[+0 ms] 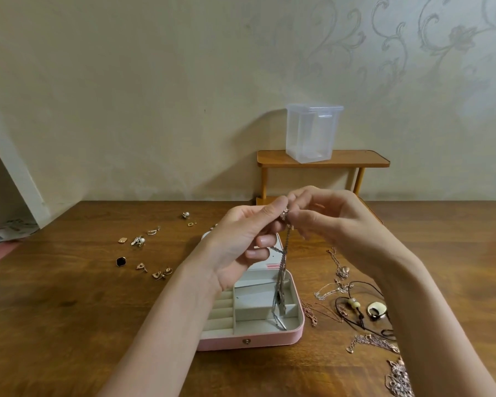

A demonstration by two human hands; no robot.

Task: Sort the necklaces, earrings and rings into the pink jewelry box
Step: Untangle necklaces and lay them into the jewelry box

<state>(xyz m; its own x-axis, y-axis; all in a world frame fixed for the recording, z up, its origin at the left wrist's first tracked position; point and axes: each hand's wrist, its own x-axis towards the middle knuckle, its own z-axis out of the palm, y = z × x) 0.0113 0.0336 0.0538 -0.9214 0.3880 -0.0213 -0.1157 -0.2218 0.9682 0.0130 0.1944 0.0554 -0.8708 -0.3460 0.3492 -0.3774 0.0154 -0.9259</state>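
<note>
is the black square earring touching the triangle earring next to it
Apart. The head view shows the black square earring and the nearest triangle earring on the table with bare wood plainly between them.

Single view, head-mounted, wide-angle. Looks forward and down across the table (69, 305) toward the far wall (155, 81). Both forearms enter from the bottom edge, hands (281, 224) meet near frame centre, close to the lens. Box (249, 340) sits just below centre, near the table's front edge. Table fills the lower half, wall the upper half. Straight lines bow at the frame edges. No second view, so no overlap.
</note>
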